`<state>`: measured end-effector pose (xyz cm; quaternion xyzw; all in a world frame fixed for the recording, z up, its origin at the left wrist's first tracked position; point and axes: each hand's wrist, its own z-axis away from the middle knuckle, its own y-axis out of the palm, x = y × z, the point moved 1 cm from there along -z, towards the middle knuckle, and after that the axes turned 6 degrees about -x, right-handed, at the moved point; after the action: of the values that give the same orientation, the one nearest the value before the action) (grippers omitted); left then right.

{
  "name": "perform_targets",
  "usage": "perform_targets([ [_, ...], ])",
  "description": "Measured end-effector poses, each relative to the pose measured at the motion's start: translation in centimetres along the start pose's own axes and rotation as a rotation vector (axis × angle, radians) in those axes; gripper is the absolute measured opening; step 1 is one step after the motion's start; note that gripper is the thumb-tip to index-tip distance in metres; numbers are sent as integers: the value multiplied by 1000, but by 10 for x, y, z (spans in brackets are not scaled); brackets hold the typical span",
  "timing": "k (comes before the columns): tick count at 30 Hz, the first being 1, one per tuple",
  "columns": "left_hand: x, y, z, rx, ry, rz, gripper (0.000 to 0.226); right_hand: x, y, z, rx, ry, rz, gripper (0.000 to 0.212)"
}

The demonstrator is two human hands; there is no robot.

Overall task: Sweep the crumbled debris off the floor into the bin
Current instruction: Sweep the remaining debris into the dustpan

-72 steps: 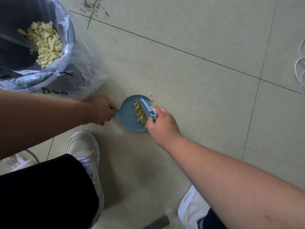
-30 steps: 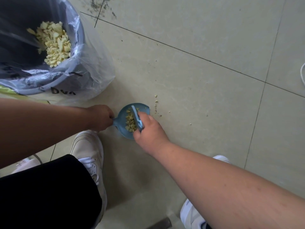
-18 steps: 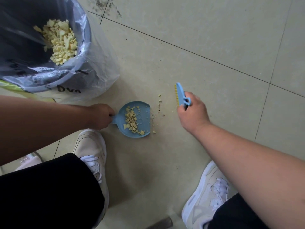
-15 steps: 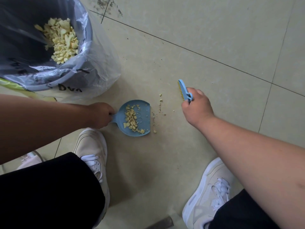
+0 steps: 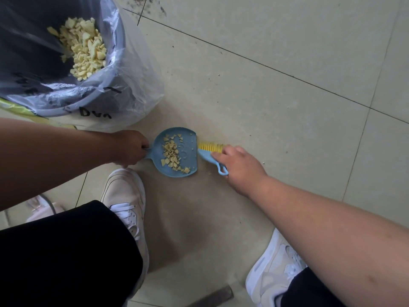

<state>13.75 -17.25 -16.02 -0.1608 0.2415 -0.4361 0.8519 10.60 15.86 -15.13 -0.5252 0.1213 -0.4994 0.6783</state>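
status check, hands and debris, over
Left hand grips dustpan handle; right hand grips brush at pan lip. Debris in pan, bin nearby. Nothing blocking.

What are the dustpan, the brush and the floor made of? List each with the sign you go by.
Dustpan: likely moulded plastic; uniform light blue, smooth matte, thin rim.
Brush: same blue plastic look with a moulded loop at the handle end; bristles are yellow, probably synthetic.
Floor: likely ceramic tile; pale, faintly glossy slabs split by dark grout lines.
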Motion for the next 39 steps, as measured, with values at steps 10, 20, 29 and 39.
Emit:
perform_targets([
  [10, -3, 0, 5, -7, -7, -38, 27, -12, 2, 22, -154, -13, -91, 57],
  [20, -5, 3, 12, -14, 24, -83, 28, -66, -31, 0, -268, 386, -79, 53],
  [29, -13, -1, 14, -4, 58, -251, 29, -1, 21, 29, -123, 143, -164, 57],
  [39, -13, -2, 17, -6, 113, -315, 31, -10, -5, 29, -370, 497, -372, 56],
])
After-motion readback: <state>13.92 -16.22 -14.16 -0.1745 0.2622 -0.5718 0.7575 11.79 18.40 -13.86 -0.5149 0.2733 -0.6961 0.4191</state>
